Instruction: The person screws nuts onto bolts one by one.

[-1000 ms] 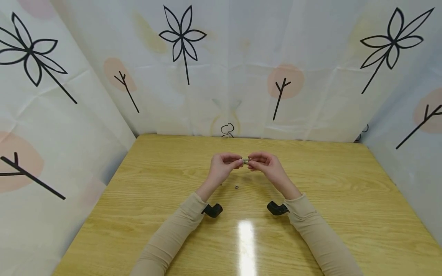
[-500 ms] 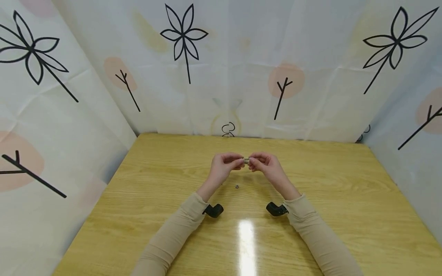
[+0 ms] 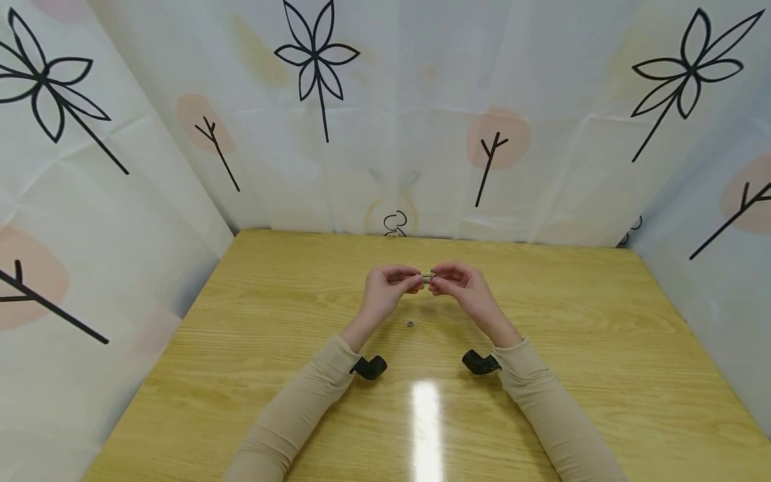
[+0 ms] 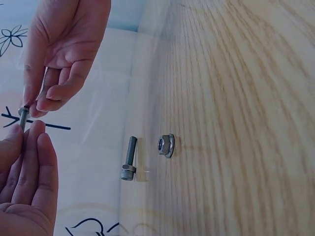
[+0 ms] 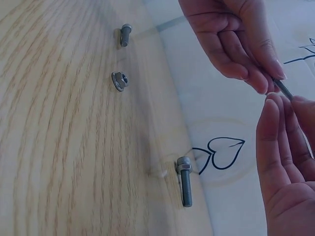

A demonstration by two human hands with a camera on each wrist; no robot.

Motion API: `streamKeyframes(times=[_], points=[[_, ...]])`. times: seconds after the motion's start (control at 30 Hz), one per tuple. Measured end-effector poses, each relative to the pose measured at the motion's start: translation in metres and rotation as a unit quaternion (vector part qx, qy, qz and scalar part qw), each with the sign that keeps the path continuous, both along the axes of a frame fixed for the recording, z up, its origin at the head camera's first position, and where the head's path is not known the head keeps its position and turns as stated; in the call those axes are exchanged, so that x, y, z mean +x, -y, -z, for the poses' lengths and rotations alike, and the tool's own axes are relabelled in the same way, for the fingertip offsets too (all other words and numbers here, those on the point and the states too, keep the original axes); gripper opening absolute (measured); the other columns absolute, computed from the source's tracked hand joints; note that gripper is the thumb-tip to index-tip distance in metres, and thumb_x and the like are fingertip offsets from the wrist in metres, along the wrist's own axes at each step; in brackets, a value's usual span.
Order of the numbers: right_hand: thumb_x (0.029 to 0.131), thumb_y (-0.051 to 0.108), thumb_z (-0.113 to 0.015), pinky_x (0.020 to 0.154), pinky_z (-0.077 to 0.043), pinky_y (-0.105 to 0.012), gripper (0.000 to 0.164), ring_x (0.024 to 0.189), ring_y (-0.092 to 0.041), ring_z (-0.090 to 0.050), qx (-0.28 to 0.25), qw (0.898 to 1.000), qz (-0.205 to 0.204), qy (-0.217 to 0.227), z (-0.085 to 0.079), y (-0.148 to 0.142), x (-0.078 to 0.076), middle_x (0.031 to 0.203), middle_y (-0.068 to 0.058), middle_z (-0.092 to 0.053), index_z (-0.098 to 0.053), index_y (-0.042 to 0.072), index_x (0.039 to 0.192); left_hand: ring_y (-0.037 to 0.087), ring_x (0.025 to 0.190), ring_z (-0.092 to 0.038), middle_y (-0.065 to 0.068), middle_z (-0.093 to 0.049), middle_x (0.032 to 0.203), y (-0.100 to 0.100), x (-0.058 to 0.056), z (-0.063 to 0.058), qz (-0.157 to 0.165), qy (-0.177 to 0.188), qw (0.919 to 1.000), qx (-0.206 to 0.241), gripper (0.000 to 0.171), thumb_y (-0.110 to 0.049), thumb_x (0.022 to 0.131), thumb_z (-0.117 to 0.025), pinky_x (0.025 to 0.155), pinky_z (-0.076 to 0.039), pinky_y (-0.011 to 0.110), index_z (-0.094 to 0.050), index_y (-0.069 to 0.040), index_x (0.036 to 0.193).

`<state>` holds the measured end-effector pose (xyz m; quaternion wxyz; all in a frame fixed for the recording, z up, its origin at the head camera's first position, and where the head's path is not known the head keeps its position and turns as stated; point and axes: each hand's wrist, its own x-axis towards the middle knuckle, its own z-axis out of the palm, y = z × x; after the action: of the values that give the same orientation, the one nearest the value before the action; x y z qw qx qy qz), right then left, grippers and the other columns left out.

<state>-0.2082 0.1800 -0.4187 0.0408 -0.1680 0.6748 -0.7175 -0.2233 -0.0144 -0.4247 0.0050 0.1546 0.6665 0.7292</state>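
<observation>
My left hand [image 3: 381, 291] and right hand [image 3: 462, 286] meet fingertip to fingertip above the table. Between them is a small metal bolt [image 4: 23, 120], its threaded shank [image 5: 284, 89] showing in the right wrist view. The left thumb and fingers pinch the shank. At the other end, my right fingertips pinch beside a small flanged part [image 4: 23, 110]; I cannot tell whether it is a nut or the bolt's head. Below the hands, a flange nut [image 3: 411, 324] lies on the table. A second bolt with a nut [image 4: 129, 160] threaded near its head lies beyond it.
Another short bolt [image 5: 126, 34] lies on the wood-grain table [image 3: 289, 301], on the far side of the flange nut in the right wrist view. Patterned curtain [image 3: 397, 154] encloses the table at the back and both sides. Black wrist-camera mounts [image 3: 369, 367] jut inward from the cuffs.
Both hands stay together around the bolt, with only slight finger movement and small changes in how much metal shows between them. The head view has shifted slightly.
</observation>
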Motion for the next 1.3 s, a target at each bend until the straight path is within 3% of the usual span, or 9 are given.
streamKeyframes(times=[0.13,0.27,0.43,0.63,0.8,0.87,0.93,1.1,1.3], points=[[0.095,0.008,-0.061,0.081,-0.057,-0.046,0.03,0.083,-0.021,-0.067,0.016,1.0,0.012,0.013,-0.001,-0.001,-0.001,0.095,-0.019,-0.066,-0.057,-0.014,0.114,0.033,0.083,-0.069,0.025,-0.069,0.092,-0.001,0.0,-0.004,0.019,0.015,0.9997,-0.002,0.023,-0.002,0.087,-0.068,0.075,-0.06,0.038,-0.067,0.013,0.104],[0.099,0.021,-0.056,0.073,-0.059,-0.036,0.036,0.079,-0.023,-0.066,0.045,0.998,0.024,0.032,-0.003,-0.002,-0.004,0.092,-0.023,-0.065,-0.059,-0.013,0.108,0.041,0.088,-0.067,0.029,-0.067,0.096,-0.001,0.006,-0.019,0.037,0.018,0.9991,-0.011,0.023,0.002,0.089,-0.065,0.078,-0.059,0.041,-0.063,0.018,0.106],[0.1,0.023,-0.053,0.078,-0.059,-0.038,0.04,0.083,-0.022,-0.066,0.019,0.999,0.011,0.038,-0.006,-0.005,-0.005,0.097,-0.022,-0.064,-0.052,-0.014,0.117,0.045,0.088,-0.065,0.031,-0.066,0.095,-0.001,0.012,-0.033,0.037,0.002,0.9991,-0.018,0.021,0.004,0.09,-0.064,0.079,-0.058,0.046,-0.063,0.019,0.104],[0.095,0.003,-0.06,0.088,-0.05,-0.056,0.029,0.086,-0.021,-0.067,-0.006,1.0,-0.01,0.017,-0.008,-0.008,-0.003,0.099,-0.023,-0.065,-0.054,-0.015,0.117,0.044,0.087,-0.065,0.031,-0.066,0.095,0.0,0.012,-0.033,0.036,0.006,0.999,-0.025,0.016,0.004,0.09,-0.063,0.078,-0.059,0.043,-0.066,0.014,0.103],[0.097,0.012,-0.058,0.076,-0.059,-0.042,0.029,0.081,-0.024,-0.067,0.05,0.998,0.012,0.02,-0.007,-0.006,-0.004,0.096,-0.031,-0.062,-0.06,-0.013,0.11,0.042,0.086,-0.067,0.03,-0.066,0.095,-0.001,0.012,-0.034,0.031,0.003,0.999,-0.033,0.016,0.004,0.089,-0.064,0.077,-0.06,0.04,-0.066,0.014,0.102],[0.099,0.019,-0.055,0.07,-0.059,-0.036,0.033,0.079,-0.024,-0.066,0.077,0.997,0.017,0.027,-0.007,-0.005,-0.004,0.093,-0.026,-0.063,-0.061,-0.012,0.108,0.042,0.087,-0.067,0.03,-0.066,0.095,-0.002,0.012,-0.034,0.031,0.003,0.999,-0.033,0.017,0.005,0.089,-0.064,0.077,-0.06,0.04,-0.066,0.015,0.102],[0.101,0.022,-0.053,0.071,-0.059,-0.038,0.037,0.079,-0.023,-0.066,0.085,0.996,0.015,0.029,-0.008,-0.005,-0.005,0.092,-0.022,-0.064,-0.059,-0.013,0.109,0.043,0.087,-0.066,0.031,-0.066,0.096,-0.002,0.012,-0.033,0.032,0.006,0.999,-0.032,0.018,0.005,0.089,-0.064,0.077,-0.06,0.04,-0.065,0.016,0.103],[0.096,0.009,-0.06,0.086,-0.052,-0.056,0.033,0.088,-0.027,-0.067,0.032,0.999,-0.001,0.019,-0.008,-0.007,-0.004,0.101,-0.025,-0.063,-0.053,-0.016,0.117,0.043,0.088,-0.066,0.032,-0.065,0.096,-0.004,0.01,-0.033,0.036,0.012,0.9992,-0.017,0.018,0.006,0.089,-0.064,0.079,-0.059,0.044,-0.065,0.016,0.104],[0.094,0.004,-0.061,0.088,-0.05,-0.059,0.031,0.088,-0.021,-0.068,0.011,1.0,-0.003,0.001,-0.008,-0.011,-0.003,0.1,-0.021,-0.065,-0.055,-0.015,0.117,0.046,0.087,-0.065,0.033,-0.065,0.094,-0.006,0.01,-0.033,0.046,0.012,0.9988,-0.006,0.021,0.004,0.089,-0.064,0.08,-0.058,0.048,-0.064,0.018,0.106]])
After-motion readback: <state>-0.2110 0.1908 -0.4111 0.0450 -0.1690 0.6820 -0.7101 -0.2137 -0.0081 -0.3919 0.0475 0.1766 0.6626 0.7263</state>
